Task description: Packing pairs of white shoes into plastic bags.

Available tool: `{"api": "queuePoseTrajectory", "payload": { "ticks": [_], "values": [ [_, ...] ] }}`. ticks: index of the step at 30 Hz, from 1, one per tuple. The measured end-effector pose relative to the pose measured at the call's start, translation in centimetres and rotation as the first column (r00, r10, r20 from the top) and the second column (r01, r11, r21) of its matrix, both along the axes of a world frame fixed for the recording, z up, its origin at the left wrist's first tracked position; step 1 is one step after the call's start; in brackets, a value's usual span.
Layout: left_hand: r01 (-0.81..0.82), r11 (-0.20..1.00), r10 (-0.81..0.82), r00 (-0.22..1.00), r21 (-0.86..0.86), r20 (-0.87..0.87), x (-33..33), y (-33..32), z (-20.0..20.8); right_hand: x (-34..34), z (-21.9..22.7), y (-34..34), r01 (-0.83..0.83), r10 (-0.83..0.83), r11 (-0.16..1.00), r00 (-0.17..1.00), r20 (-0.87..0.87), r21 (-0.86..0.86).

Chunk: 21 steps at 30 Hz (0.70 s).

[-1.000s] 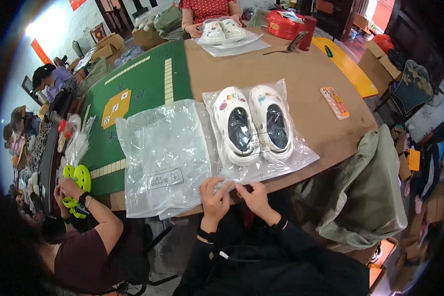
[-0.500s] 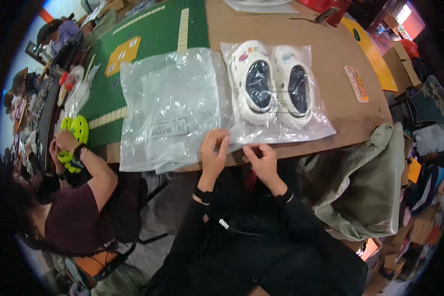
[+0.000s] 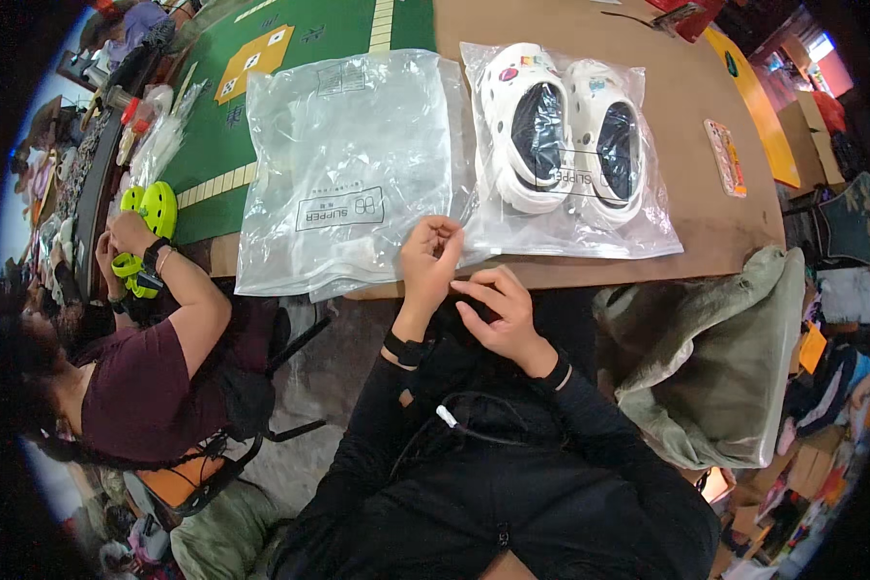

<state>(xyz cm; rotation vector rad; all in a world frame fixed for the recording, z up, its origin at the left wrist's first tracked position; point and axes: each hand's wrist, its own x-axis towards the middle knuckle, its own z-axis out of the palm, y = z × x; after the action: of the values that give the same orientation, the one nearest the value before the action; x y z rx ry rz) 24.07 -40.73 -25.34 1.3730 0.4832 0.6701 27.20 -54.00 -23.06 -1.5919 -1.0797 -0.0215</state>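
A pair of white clogs (image 3: 529,180) with dark insides and small charms lies in a clear zip bag (image 3: 638,227) on the table in front of me. To its left an empty, frosted clear bag (image 3: 353,145) lies flat, its lower edge overhanging the table. My left hand (image 3: 427,266) is at the table edge between the two bags, fingers curled in and closed; whatever they may grip is hidden. Just below and to the right, my right hand (image 3: 505,317) hovers off the edge, thumb and forefinger apart, with nothing visible between them.
A co-worker (image 3: 155,377) sits at left, holding lime-green clogs (image 3: 157,211). A patterned phone case (image 3: 724,158) lies on the brown table's right side. Green-grey cloth or sacking (image 3: 706,358) hangs at the right edge. Yellow card (image 3: 254,63) lies on the green surface.
The view has shifted, so the table sits higher in the picture. My right hand has drawn back from the clog bag's lower edge, toward my left hand and my body.
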Motion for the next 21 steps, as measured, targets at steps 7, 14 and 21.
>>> {"api": "queuePoseTrajectory", "payload": {
  "ticks": [7,14,21],
  "values": [
    [-0.034,0.991,0.038,0.999,0.128,-0.028,0.31,-0.03,0.30,0.13,0.12,0.19,-0.038,0.040,0.999,0.990,0.135,-0.014],
    [-0.037,0.988,0.047,0.997,0.152,-0.058,0.42,-0.10,0.34,0.04,0.47,0.22,-0.021,0.031,0.998,0.983,0.179,-0.058],
    [-0.016,0.987,0.029,0.996,0.161,-0.083,0.16,-0.10,0.63,-0.27,0.14,0.44,-0.034,0.043,0.998,0.982,0.185,-0.047]
  ]
}}
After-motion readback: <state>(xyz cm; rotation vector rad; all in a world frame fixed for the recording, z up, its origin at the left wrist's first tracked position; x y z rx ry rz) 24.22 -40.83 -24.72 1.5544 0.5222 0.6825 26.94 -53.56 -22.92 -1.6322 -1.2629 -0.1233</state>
